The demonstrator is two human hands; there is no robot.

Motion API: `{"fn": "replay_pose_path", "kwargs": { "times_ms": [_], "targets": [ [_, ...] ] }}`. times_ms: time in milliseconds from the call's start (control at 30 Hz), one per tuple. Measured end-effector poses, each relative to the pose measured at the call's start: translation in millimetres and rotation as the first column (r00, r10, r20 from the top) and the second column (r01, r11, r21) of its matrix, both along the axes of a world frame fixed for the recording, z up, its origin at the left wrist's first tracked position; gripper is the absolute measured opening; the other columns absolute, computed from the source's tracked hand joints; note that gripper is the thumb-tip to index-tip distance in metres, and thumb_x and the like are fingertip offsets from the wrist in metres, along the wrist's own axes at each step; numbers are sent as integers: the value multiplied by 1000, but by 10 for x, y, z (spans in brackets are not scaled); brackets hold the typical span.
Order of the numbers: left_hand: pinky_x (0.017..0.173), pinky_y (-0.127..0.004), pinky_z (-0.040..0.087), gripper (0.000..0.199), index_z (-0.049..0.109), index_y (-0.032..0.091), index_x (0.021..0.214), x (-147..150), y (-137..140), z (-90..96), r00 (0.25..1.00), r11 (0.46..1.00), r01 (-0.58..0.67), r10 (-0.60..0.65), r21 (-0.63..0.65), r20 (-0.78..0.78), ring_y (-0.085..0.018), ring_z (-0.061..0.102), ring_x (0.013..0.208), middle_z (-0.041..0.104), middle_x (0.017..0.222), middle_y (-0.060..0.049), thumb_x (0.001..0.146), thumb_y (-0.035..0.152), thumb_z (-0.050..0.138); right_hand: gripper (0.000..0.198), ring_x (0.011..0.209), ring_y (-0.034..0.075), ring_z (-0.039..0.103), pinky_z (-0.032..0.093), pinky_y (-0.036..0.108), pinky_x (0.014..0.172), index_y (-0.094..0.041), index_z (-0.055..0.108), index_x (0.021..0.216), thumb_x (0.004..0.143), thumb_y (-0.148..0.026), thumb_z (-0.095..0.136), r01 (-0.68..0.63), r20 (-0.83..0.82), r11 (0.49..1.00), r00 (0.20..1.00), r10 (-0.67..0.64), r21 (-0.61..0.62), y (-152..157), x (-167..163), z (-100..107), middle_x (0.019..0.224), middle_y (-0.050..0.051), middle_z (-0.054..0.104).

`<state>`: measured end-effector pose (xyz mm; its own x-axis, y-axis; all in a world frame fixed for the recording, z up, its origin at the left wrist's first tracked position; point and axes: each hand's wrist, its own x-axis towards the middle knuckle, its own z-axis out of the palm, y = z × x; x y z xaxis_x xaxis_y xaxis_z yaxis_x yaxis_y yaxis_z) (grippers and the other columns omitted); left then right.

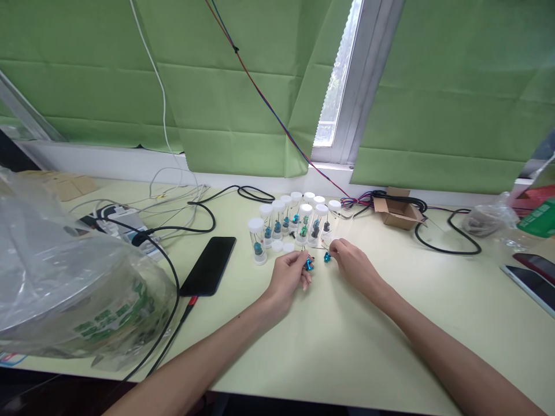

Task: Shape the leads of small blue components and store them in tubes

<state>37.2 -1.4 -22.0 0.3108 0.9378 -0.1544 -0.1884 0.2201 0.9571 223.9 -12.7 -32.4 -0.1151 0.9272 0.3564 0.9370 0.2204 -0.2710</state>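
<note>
Fingers closed, my left hand point(288, 274) holds a small shiny blue piece point(309, 264) with thin wire-like stems pointing up. Just to its right, my right hand point(347, 257) pinches the thin stem of a second blue piece point(326, 257), which hangs close to the tabletop. What kind of thing these pieces are is too small to tell. Behind both hands stands a cluster of several clear tubes with white caps, among them a front-left tube point(258, 242) with a blue-green piece inside. Loose white caps point(282, 247) lie between that tube and my left hand.
A black phone point(208, 266) lies left of my hands, and a bulky clear plastic bag point(87, 289) fills the left side. Cables run along the back. An open cardboard box point(398, 209) stands back right; more phones point(532, 286) lie at the right edge.
</note>
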Motion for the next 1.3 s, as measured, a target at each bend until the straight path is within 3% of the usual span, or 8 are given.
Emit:
{"fn": "replay_pose_path", "kwargs": {
  "times_ms": [100, 200, 267, 400, 600, 833, 967, 1300],
  "targets": [
    [37, -18, 33, 32, 64, 12, 74, -4, 5, -4, 1000, 1000, 1, -1, 5, 5, -7, 48, 42, 52, 54, 1, 81, 44, 66, 15, 70, 19, 59, 42, 27, 60, -19, 54, 99, 95, -13, 42, -44, -104, 993, 993, 55, 111, -4, -40, -26, 90, 7, 62],
    [37, -18, 34, 32, 64, 12, 74, -7, 9, -6, 1000, 1000, -2, 2, 6, 16, -7, 49, 43, 54, 58, 0, 80, 44, 67, 31, 68, 18, 58, 46, 28, 61, -17, 46, 127, 96, -14, 41, -103, -199, 974, 969, 143, 200, -47, -109, -11, 91, 6, 61],
    [38, -18, 35, 32, 64, 12, 75, -7, 8, -9, 1000, 1000, 2, -2, 9, 21, -7, 50, 43, 55, 60, 0, 80, 43, 67, 37, 70, 18, 57, 47, 28, 63, -19, 43, 134, 98, -15, 40, -158, -204, 956, 956, 211, 248, -87, -162, 13, 93, 7, 60],
    [38, -19, 35, 32, 63, 12, 74, -5, 2, -22, 999, 1000, 8, -9, 19, 33, -7, 49, 42, 56, 63, -1, 81, 43, 67, 34, 72, 18, 55, 48, 28, 65, -22, 50, 130, 100, -15, 37, -217, -223, 921, 928, 297, 324, -145, -250, 35, 89, 6, 55],
    [37, -18, 34, 32, 64, 12, 74, 3, 6, -29, 999, 1000, 17, -18, 18, 47, -6, 49, 43, 58, 67, -2, 80, 43, 68, 30, 74, 17, 55, 49, 30, 67, -22, 53, 126, 99, -14, 41, -204, -303, 887, 888, 346, 415, -171, -310, 3, 89, 5, 56],
    [37, -19, 34, 31, 62, 12, 72, 11, -15, 13, 999, 999, 24, -25, 24, 43, -6, 50, 43, 60, 69, -3, 80, 42, 67, 37, 70, 15, 55, 50, 29, 63, -23, 51, 133, 100, -13, 39, -190, -390, 888, 846, 365, 419, -207, -356, 17, 89, 5, 53],
    [38, -19, 35, 33, 61, 13, 72, 8, -25, 24, 999, 998, 31, -32, 51, 30, -7, 50, 43, 58, 66, -2, 81, 44, 66, 35, 59, 12, 52, 50, 28, 59, -24, 55, 128, 100, -13, 38, -195, -419, 885, 824, 381, 422, -220, -378, 21, 87, 4, 51],
    [40, -20, 36, 34, 62, 14, 74, 5, -22, 2, 998, 995, 64, -65, 76, 1, -8, 49, 43, 57, 58, -1, 83, 47, 65, 14, 62, 13, 59, 54, 27, 60, -21, 58, 109, 96, -18, 51, -96, -460, 894, 830, 315, 438, -221, -394, -23, 82, 3, 62]
  ]
}}
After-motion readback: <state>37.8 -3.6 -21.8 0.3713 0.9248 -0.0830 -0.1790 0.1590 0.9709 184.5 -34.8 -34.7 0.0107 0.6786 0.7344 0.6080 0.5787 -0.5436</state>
